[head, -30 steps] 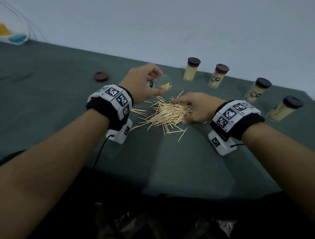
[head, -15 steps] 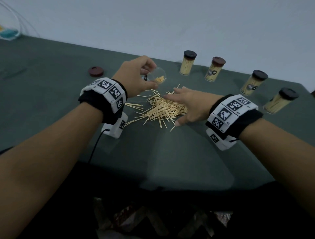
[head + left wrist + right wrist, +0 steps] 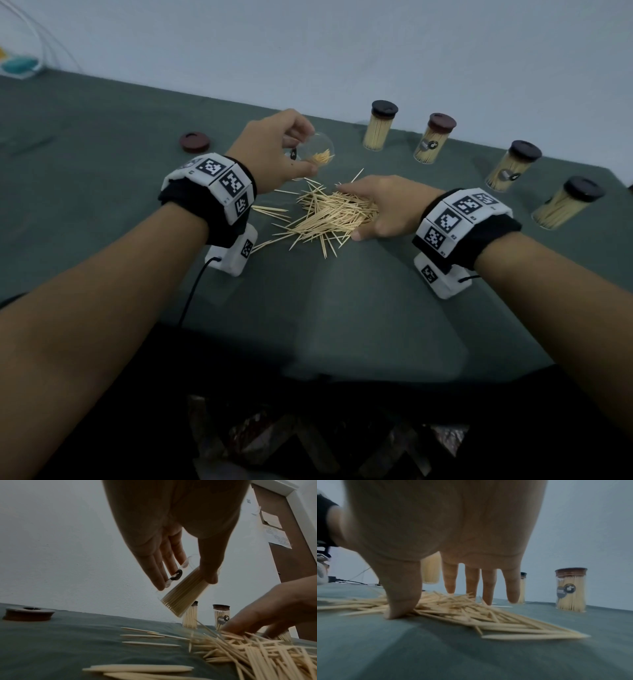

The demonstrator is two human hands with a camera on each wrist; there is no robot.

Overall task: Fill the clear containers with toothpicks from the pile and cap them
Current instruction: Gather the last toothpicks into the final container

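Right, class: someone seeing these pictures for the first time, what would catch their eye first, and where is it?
First, the pile of toothpicks at the middle of the green table, with the right hand spread on it. Next, the clear container, partly filled, held tilted above the pile by the left hand. Then the four capped containers along the far right edge.

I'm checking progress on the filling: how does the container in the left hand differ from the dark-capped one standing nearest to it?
The held container has no cap; the nearest standing container wears a dark cap. The held one is tilted and lifted off the table in the left hand; the standing one is upright on the green cloth. The held one looks only partly filled; the standing one looks packed. Both are clear cylinders holding toothpicks.
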